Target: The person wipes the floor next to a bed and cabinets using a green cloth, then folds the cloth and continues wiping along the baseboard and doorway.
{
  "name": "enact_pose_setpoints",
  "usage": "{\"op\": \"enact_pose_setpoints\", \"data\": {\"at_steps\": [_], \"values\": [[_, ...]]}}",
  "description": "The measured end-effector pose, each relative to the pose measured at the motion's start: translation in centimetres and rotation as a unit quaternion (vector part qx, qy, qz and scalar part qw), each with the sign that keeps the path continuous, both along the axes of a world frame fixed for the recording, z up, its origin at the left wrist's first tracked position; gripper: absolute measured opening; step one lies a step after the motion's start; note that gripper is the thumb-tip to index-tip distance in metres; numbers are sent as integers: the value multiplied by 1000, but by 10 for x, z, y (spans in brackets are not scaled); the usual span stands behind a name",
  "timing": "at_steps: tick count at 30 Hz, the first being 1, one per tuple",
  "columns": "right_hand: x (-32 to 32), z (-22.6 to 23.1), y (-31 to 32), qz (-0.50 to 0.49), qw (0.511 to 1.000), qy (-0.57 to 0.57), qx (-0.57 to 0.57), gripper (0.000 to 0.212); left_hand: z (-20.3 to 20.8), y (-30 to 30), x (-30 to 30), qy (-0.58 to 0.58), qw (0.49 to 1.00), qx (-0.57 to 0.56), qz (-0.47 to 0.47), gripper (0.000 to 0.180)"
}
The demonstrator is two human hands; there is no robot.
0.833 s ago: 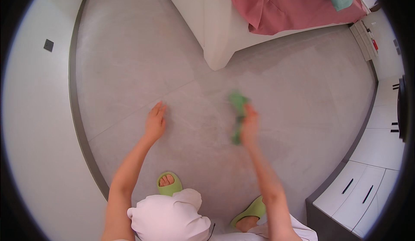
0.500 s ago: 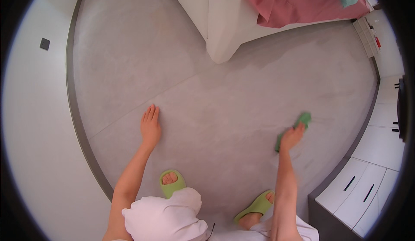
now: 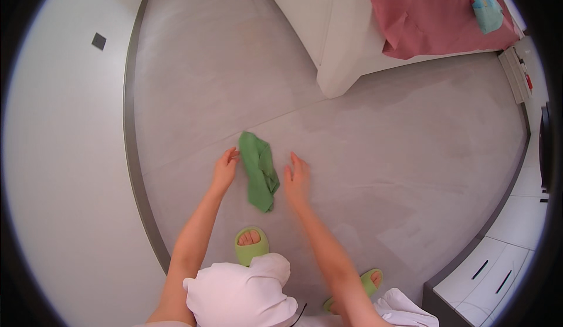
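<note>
A crumpled green cloth [image 3: 258, 171] lies on the grey floor [image 3: 375, 151] between my two hands. Just left of it is my left hand [image 3: 225, 169], its fingers extended with the tips close to the cloth's edge; whether they touch it I cannot tell. My right hand [image 3: 298, 177] hovers to the cloth's right, apart from it, slightly blurred, with thumb and fingers spread and nothing held. Wet-looking streaks show on the floor farther right.
My feet wear green slippers [image 3: 252, 246]. Ahead stands a white bed frame [image 3: 337, 72] with a pink cover [image 3: 434, 22]. White drawers [image 3: 487, 271] line the right side; a white wall [image 3: 64, 151] with a dark skirting edge runs along the left.
My right hand has come from the right to the middle and let go of the green cloth, now beside my left hand. My left hand has lifted its flat palm and turned toward the cloth.
</note>
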State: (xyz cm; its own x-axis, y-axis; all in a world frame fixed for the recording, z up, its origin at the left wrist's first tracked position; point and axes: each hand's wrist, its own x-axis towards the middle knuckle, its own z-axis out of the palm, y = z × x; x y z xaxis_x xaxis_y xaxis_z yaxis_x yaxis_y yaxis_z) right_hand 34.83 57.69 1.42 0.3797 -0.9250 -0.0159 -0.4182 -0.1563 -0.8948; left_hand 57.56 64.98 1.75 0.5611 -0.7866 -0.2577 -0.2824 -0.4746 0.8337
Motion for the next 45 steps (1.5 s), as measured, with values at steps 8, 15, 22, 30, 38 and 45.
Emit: {"op": "enact_pose_setpoints", "data": {"at_steps": [8,15,22,30,38,45], "values": [[35,-3,23,49,982,175,-42,46,-12,4,-26,42,990,-24,136,40],[9,16,-22,-16,871,-282,402,26,25,-5,-36,215,965,36,146,46],[-51,138,-72,117,992,-50,24,24,74,-44,-78,466,882,-55,-54,56],[-63,71,16,239,960,93,-116,26,38,-23,-57,203,973,-20,107,41],[-124,20,-52,-44,989,142,-19,27,28,-12,-68,-115,982,-44,-140,34],[-74,-19,-123,-20,966,211,-149,36,12,-110,-76,-350,886,-110,-283,38]]}}
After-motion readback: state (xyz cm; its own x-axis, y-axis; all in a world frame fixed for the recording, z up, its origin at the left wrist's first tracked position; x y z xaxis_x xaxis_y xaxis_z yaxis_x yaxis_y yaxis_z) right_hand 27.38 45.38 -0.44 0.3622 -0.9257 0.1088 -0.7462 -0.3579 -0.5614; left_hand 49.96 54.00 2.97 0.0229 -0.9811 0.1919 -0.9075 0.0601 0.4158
